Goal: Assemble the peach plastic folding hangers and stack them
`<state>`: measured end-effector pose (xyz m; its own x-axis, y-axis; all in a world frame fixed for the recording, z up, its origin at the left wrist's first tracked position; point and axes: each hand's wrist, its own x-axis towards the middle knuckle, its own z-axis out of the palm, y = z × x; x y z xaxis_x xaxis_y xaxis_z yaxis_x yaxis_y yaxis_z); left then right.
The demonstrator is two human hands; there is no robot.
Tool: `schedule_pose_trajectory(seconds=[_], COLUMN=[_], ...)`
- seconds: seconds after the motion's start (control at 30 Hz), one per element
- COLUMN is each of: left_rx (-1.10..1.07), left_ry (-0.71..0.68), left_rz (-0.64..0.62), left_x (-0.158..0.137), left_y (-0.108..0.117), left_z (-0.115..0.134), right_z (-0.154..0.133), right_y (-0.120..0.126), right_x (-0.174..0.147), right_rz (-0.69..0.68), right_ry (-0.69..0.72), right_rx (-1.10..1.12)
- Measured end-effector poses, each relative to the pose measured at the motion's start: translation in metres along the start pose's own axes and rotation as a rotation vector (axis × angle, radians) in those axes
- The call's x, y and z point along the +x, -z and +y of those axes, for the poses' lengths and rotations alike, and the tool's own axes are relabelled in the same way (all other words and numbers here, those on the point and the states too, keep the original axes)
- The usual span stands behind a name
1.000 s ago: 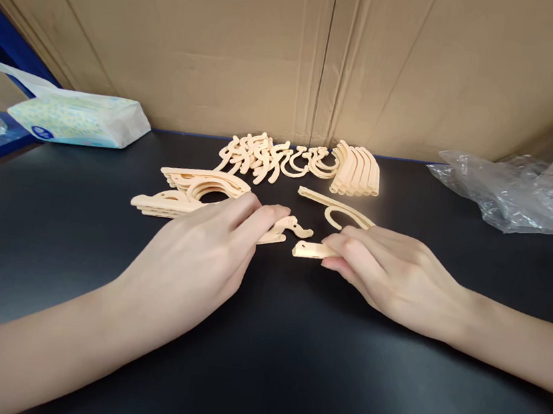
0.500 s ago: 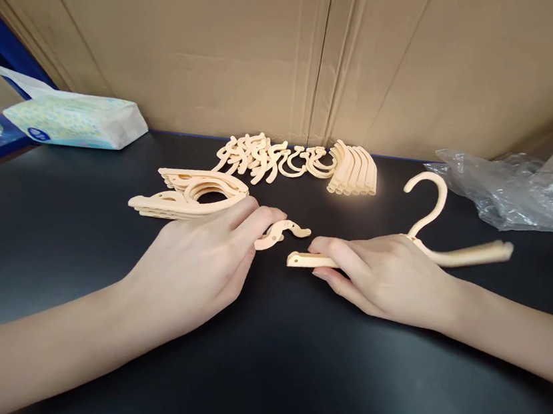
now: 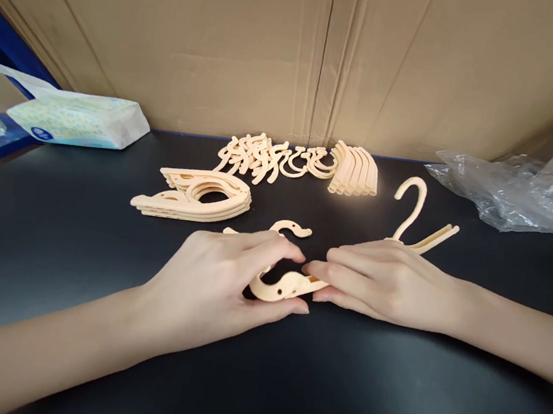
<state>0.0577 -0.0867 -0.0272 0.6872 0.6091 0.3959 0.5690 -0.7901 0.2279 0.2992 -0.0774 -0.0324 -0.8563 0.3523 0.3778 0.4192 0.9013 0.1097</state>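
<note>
My left hand [image 3: 219,287] is closed around a cream S-shaped plastic piece [image 3: 269,290] with a small hole in it. My right hand [image 3: 388,284] grips a folding clothes hanger [image 3: 436,239] of the same cream plastic; its hook [image 3: 415,204] rises behind the knuckles and an arm slants out to the right. Between my hands, the end of the S-shaped piece meets the hanger arm's near end; whether they are locked together I cannot tell. Just beyond my left fingers lies another curved piece [image 3: 298,230], partly hidden.
Stacked folded hangers [image 3: 195,209] lie at left. Along the cardboard wall [image 3: 251,43] are a heap of curved pieces [image 3: 250,153], loose hooks [image 3: 319,164] and a row of straight arms [image 3: 355,169]. A tissue pack [image 3: 80,119] stands far left, a clear plastic bag [image 3: 510,195] far right.
My left hand has come nearer and brought an S-shaped piece against the hanger arm. The hanger in my right hand has turned, its hook and far arm shifting left.
</note>
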Motion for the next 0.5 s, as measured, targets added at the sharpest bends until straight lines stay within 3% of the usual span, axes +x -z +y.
schedule_pose_trajectory(seconds=[0.27,0.5], left_rx=[-0.177,-0.266], left_ry=[-0.099,-0.18], left_rz=[-0.127,-0.309], left_x=[0.002,0.006], left_y=[0.006,0.013], left_z=[0.0,-0.005], right_z=[0.001,-0.004], right_y=[0.001,0.002], right_x=[0.002,-0.003], right_rz=[0.049,0.23], right_ry=[0.062,0.194], right_rx=[-0.062,-0.094])
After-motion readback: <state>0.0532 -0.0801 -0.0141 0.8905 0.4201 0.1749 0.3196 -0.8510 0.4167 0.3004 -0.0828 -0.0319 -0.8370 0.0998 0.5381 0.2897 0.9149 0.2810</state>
